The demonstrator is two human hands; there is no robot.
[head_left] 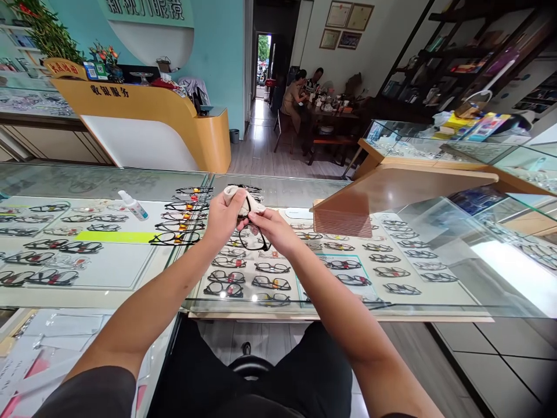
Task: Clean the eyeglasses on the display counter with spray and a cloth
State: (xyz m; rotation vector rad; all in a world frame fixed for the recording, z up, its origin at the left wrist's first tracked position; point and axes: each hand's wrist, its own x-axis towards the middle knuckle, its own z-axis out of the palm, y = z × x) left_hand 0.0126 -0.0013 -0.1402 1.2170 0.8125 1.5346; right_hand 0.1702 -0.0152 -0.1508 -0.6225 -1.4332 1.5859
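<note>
Currently, your left hand [221, 219] is curled closed around a pale cloth [256, 205] at one side of a pair of black glasses [252, 237], while your right hand [278, 233] pinches them between thumb and fingers. You hold them above the middle of the glass surface [304, 187]. Left of your hands are a column of dark eyeglasses [176, 238] and, farther left, a white bottle [134, 206].

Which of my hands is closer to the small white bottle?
Left. The left hand is some way right of the bottle; the right hand is farther right, holding glasses.
</note>
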